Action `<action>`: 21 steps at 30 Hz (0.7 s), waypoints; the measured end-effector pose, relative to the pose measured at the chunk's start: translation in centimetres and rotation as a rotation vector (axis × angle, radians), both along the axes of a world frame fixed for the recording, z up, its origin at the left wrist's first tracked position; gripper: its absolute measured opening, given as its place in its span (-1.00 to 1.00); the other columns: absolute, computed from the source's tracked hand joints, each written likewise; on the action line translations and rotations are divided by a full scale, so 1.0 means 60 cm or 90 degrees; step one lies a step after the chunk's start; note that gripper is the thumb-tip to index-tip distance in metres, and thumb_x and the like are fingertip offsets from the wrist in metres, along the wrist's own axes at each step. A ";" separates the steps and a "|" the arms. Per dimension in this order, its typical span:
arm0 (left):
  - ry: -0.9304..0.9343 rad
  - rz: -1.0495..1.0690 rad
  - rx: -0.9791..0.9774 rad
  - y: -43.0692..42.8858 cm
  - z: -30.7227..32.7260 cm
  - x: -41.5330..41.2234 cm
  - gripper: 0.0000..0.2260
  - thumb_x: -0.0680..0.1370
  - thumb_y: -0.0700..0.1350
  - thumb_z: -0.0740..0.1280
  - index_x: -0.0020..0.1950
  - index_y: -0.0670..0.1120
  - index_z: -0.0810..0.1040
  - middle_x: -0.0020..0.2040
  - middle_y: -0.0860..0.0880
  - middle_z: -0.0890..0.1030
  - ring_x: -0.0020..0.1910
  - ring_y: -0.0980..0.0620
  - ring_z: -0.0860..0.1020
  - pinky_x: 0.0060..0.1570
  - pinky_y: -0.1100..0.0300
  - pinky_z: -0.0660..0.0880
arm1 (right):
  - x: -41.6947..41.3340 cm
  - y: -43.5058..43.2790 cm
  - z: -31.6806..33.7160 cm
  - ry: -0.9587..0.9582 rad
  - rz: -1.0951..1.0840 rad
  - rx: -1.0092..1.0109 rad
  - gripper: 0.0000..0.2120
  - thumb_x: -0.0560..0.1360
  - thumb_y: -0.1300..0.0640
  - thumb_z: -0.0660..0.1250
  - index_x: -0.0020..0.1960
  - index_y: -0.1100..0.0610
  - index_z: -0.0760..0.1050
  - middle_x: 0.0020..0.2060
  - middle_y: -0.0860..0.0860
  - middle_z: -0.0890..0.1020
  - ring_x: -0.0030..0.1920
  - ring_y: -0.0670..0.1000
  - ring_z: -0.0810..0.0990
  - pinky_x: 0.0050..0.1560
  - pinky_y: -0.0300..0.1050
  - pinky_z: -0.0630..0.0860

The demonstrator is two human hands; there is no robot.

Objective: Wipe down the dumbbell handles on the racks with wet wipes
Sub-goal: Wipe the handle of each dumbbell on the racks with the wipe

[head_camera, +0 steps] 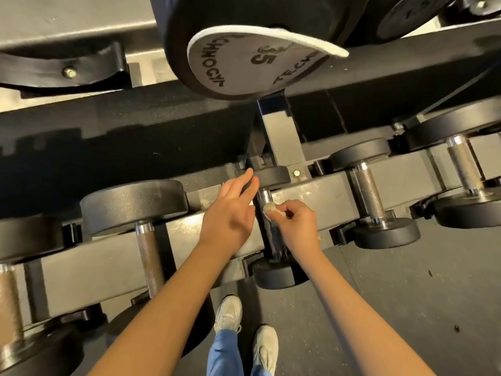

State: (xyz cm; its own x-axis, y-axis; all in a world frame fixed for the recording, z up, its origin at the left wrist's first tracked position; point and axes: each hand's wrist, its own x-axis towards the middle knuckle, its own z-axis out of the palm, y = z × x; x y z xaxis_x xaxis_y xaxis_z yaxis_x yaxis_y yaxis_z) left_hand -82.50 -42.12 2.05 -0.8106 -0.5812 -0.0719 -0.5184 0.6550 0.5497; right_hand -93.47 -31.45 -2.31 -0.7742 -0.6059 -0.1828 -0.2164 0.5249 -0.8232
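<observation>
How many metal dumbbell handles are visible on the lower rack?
5. Left to right: a brownish knurled handle at the frame edge, a second handle, the middle handle under the right hand's crumpled white wipe, a fourth handle, a fifth handle. Upper-rack handles are hidden.

- Lower rack tier point(311, 189): grey rails crossing the frame from lower left to right edge.
- Laid across its rails, left to right: far-left dumbbell point(9, 297), second dumbbell point(147, 248), centre dumbbell point(275, 176), fourth dumbbell point(367, 192), fifth dumbbell point(464, 169).
- Upper rack tier point(406, 63): top of frame, bearing a large dumbbell point(244, 66) marked 35.
- Floor point(406, 294): dark, lower right; pale shoes point(229, 313) stand on it.
</observation>
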 end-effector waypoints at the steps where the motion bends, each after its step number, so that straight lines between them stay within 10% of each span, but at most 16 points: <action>1: 0.009 -0.006 0.002 0.000 -0.002 0.002 -0.49 0.59 -0.18 0.21 0.53 -0.03 0.20 0.54 0.04 0.16 0.48 0.06 0.14 0.21 0.14 0.40 | 0.004 0.009 -0.001 0.001 0.002 0.001 -0.80 0.43 0.18 0.46 -0.30 0.14 0.48 -0.32 -0.05 0.49 -0.30 -0.15 0.44 -0.26 -0.46 0.32; 21: -0.058 -0.054 -0.024 -0.003 0.006 0.017 -0.46 0.61 -0.15 0.22 0.55 -0.02 0.10 0.57 0.10 -0.03 0.53 0.08 0.02 0.39 0.17 0.24 | 0.006 0.039 -0.011 0.081 0.078 0.022 -0.94 0.46 0.25 0.40 -0.08 0.24 0.62 -0.23 0.03 0.57 -0.22 -0.05 0.49 -0.21 -0.48 0.33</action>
State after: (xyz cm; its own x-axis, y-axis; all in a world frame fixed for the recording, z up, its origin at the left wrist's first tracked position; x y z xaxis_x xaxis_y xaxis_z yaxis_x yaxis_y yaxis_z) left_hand -81.49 -42.30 2.39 -0.8483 -0.5138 -0.1278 -0.5068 0.7180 0.4772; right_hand -93.12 -29.09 -2.99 -0.7131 -0.6922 -0.1108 -0.3818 0.5160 -0.7668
